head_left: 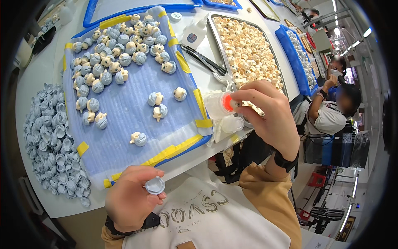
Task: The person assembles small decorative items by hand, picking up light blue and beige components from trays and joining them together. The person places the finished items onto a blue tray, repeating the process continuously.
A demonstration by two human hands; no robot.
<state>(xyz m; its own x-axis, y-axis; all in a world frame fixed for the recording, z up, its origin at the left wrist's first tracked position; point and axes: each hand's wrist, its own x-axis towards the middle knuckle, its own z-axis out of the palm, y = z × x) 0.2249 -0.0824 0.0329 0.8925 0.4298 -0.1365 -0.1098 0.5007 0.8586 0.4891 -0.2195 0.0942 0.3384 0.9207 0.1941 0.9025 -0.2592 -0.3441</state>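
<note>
My left hand [134, 197] pinches a hollow grey-blue doll hair cap [155, 186], its opening facing up, just off the tray's near edge. My right hand [269, 112] is closed on a small cream piece [235, 103], perhaps a doll face, mostly hidden by fingertips. That piece is at the red-glowing mouth of a translucent bottle [215, 104]; I cannot tell whether they touch. A cream, dark-speckled strip [253, 108] shows at the right fingers. On the paper-lined blue tray [124, 149] lie many doll heads with grey-blue hair, several apart, one head [138, 139] nearest me.
Loose hair caps [54, 145] pile up left of the tray. A metal tray [213, 29] of cream pieces stands right, beside black tweezers [203, 60] and a white squeeze bottle [195, 34]. A small clear bottle [232, 124] is near my right hand. Another person [331, 106] sits farther right.
</note>
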